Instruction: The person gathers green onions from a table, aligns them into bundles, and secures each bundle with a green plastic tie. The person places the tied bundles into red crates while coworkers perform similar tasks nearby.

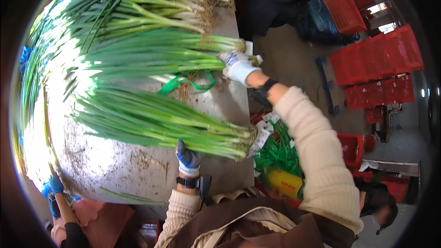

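Note:
In front of me a near bunch of green onions point(165, 120) lies slantwise on the table, its roots toward the right edge. My left hand point(188, 157), in a white and blue glove, is against the bunch's near side. Its thumb shows, but the stalks hide the other fingers. Farther up, my right hand point(237, 66), gloved likewise, grips the root end of a second green onion bunch point(155, 53). Between the two bunches a green strap point(187, 84) lies in a loop on the table. White tags stick out by the roots of both bunches.
More green onions point(137, 7) are heaped at the table's far side. Dirt and loose roots dot the metal tabletop point(117, 165). Below its right edge, a red crate holds green straps point(280, 148) and a yellow cylinder point(285, 183). Stacked red crates point(375, 57) stand right. Other people work nearby.

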`<move>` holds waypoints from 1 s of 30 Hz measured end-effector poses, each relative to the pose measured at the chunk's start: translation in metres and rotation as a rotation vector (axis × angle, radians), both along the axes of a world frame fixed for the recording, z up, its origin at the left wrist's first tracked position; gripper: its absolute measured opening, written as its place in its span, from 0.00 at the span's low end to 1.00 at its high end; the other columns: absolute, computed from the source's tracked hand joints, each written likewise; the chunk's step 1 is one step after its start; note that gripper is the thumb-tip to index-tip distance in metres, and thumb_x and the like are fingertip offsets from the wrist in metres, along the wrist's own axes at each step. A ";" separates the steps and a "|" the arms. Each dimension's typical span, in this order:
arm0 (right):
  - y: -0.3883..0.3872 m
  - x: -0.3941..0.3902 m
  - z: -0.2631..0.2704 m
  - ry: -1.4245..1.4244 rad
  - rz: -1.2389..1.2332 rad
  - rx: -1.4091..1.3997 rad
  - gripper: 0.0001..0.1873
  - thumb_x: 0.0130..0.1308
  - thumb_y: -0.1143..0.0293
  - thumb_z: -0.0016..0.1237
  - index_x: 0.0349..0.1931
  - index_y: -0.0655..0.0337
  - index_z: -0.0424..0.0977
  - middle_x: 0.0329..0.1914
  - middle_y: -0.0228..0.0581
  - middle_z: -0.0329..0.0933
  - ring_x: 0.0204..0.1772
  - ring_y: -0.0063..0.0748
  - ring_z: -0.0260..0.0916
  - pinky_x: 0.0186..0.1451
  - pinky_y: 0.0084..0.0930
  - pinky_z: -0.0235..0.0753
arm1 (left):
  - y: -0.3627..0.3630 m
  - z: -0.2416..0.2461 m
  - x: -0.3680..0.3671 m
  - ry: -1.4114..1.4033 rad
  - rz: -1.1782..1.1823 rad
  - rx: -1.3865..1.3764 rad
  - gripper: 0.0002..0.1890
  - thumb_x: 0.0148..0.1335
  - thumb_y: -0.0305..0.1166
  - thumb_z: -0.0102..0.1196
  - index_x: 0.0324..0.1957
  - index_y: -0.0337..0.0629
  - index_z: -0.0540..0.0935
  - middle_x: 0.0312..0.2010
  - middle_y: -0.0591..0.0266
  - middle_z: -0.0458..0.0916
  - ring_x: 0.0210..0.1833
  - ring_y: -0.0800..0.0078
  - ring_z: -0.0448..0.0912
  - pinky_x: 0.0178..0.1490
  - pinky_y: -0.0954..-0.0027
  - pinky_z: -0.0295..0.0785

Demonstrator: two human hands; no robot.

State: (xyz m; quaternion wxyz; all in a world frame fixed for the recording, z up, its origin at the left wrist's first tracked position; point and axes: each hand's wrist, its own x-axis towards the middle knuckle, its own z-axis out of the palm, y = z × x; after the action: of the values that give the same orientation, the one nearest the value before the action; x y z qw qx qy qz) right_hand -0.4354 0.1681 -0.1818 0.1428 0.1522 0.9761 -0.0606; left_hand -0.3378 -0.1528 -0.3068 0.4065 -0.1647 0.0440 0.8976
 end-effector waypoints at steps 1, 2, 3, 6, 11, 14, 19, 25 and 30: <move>-0.006 0.015 0.018 -0.003 -0.012 -0.137 0.24 0.56 0.67 0.48 0.56 0.58 0.72 0.46 0.51 0.78 0.47 0.54 0.76 0.53 0.40 0.75 | -0.002 0.001 0.001 0.010 -0.011 -0.038 0.41 0.54 0.47 0.66 0.67 0.46 0.63 0.66 0.55 0.65 0.67 0.51 0.63 0.70 0.40 0.55; -0.013 0.034 0.037 -0.013 0.063 -0.236 0.24 0.57 0.65 0.49 0.55 0.61 0.72 0.43 0.50 0.79 0.46 0.52 0.77 0.52 0.39 0.75 | -0.005 0.003 0.003 0.009 -0.008 0.007 0.42 0.53 0.47 0.66 0.68 0.46 0.63 0.66 0.55 0.65 0.67 0.52 0.63 0.70 0.40 0.54; -0.021 0.051 0.055 0.058 0.219 -0.353 0.24 0.57 0.63 0.50 0.54 0.64 0.72 0.40 0.50 0.80 0.44 0.49 0.78 0.51 0.38 0.76 | -0.007 0.005 0.004 0.010 -0.006 0.029 0.43 0.53 0.48 0.66 0.68 0.46 0.63 0.67 0.55 0.64 0.68 0.52 0.62 0.70 0.40 0.54; -0.050 0.075 0.084 -0.443 0.106 -0.875 0.31 0.60 0.60 0.50 0.59 0.72 0.65 0.47 0.49 0.76 0.51 0.32 0.73 0.56 0.32 0.72 | -0.013 0.014 0.008 0.055 0.072 0.022 0.43 0.53 0.51 0.65 0.68 0.47 0.63 0.68 0.57 0.63 0.69 0.54 0.61 0.72 0.45 0.53; -0.097 0.101 0.039 -0.479 0.000 -1.084 0.24 0.64 0.64 0.48 0.55 0.72 0.66 0.48 0.48 0.73 0.55 0.39 0.67 0.60 0.34 0.66 | -0.027 0.035 0.014 0.186 0.159 -0.250 0.46 0.54 0.61 0.59 0.69 0.47 0.61 0.69 0.57 0.61 0.68 0.55 0.62 0.72 0.50 0.55; -0.100 0.116 0.010 -0.336 0.101 -1.356 0.19 0.65 0.68 0.48 0.55 0.65 0.69 0.44 0.43 0.74 0.51 0.41 0.70 0.61 0.36 0.65 | -0.041 0.043 0.017 0.246 0.266 -0.128 0.46 0.57 0.64 0.52 0.70 0.46 0.58 0.69 0.54 0.59 0.67 0.56 0.62 0.71 0.51 0.56; -0.157 0.133 0.017 -0.335 -0.051 -0.943 0.26 0.66 0.66 0.44 0.62 0.66 0.57 0.52 0.51 0.73 0.52 0.37 0.73 0.56 0.28 0.74 | -0.061 0.042 0.014 0.243 0.218 -0.394 0.44 0.60 0.61 0.51 0.71 0.46 0.56 0.69 0.53 0.60 0.68 0.54 0.61 0.71 0.50 0.57; -0.258 0.166 0.063 0.169 0.327 -0.248 0.22 0.67 0.70 0.33 0.59 0.70 0.62 0.68 0.67 0.56 0.63 0.63 0.65 0.60 0.46 0.70 | -0.078 0.065 0.020 0.462 0.137 -0.331 0.52 0.55 0.70 0.49 0.72 0.47 0.51 0.72 0.51 0.53 0.72 0.51 0.55 0.74 0.48 0.50; -0.295 0.207 0.081 0.323 0.459 -0.204 0.27 0.64 0.69 0.37 0.64 0.65 0.61 0.71 0.61 0.54 0.63 0.59 0.65 0.58 0.49 0.69 | -0.099 0.096 0.035 0.574 0.141 -0.274 0.58 0.48 0.72 0.54 0.74 0.53 0.46 0.74 0.53 0.45 0.73 0.45 0.50 0.73 0.41 0.48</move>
State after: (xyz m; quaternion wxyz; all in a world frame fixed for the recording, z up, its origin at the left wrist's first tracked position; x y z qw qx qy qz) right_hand -0.2286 -0.1266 -0.1006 0.0099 -0.0991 0.9840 -0.1477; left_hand -0.3026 -0.2520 -0.2113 0.2882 0.0394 0.2659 0.9191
